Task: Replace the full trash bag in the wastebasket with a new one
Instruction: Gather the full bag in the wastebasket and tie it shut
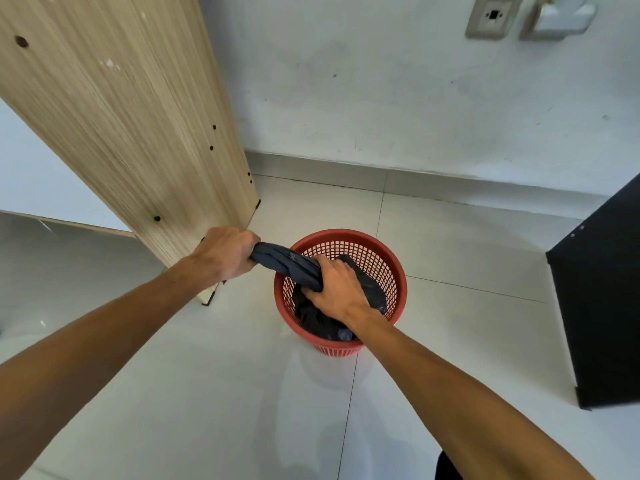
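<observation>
Bag (287,263) within both hands' curled fingers (313,289)

A white wall (415,98), scuffed and marked, meets a grey skirting (346,174). The floor (242,393) is glossy pale tile with thin dark joints, and soft light reflects off it. A wood-grain panel (121,116) with small dark holes stands tilted up and to the left. A black cabinet (599,306) stands far right. Two metal wall plates (491,15) sit at top right.
</observation>
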Action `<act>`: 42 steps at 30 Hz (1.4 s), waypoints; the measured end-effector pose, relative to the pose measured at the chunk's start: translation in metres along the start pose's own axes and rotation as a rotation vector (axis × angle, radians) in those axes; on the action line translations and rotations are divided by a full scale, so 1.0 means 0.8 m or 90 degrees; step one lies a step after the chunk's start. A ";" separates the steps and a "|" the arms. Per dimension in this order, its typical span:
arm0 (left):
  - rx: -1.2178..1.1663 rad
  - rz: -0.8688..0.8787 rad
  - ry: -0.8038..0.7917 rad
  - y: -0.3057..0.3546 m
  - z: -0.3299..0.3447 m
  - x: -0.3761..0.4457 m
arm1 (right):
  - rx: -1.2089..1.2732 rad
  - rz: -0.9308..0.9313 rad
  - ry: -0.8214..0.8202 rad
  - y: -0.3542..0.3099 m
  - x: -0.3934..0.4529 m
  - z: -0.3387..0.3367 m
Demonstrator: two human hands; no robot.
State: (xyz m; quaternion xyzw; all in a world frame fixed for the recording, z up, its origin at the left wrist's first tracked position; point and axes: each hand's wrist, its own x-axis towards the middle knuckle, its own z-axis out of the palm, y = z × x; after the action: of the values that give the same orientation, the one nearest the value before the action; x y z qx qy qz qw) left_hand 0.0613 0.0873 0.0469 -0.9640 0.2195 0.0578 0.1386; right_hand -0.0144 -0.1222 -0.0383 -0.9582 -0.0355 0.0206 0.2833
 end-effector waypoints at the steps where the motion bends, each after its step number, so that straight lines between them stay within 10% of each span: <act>1: -0.084 -0.022 -0.019 0.002 -0.004 0.001 | 0.027 0.018 -0.004 -0.002 0.004 -0.002; 12: -0.593 -0.113 -0.116 0.071 -0.019 -0.013 | 0.130 0.099 -0.097 0.012 0.002 -0.072; 16: -0.804 -0.085 -0.151 0.108 -0.012 -0.032 | 0.329 0.335 -0.189 -0.001 -0.042 -0.110; 22: -0.712 0.093 -0.488 0.118 -0.034 -0.037 | 0.581 0.430 -0.336 -0.021 -0.003 -0.099; 27: -0.893 -0.170 -0.511 0.085 -0.044 0.012 | 0.382 0.300 -0.309 -0.019 -0.012 -0.081; 38: -0.788 -0.253 -0.429 0.139 -0.013 0.038 | 0.111 0.177 -0.366 -0.011 -0.062 -0.088; 42: -0.804 -0.218 -0.416 0.144 0.003 0.024 | -0.280 0.079 -0.231 -0.001 -0.070 -0.131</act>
State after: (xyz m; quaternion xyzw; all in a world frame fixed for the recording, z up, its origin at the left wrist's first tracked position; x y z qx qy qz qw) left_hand 0.0278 -0.0200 0.0133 -0.8145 -0.0618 0.4354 -0.3784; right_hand -0.0642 -0.1831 0.0511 -0.9776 -0.0305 0.2006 0.0560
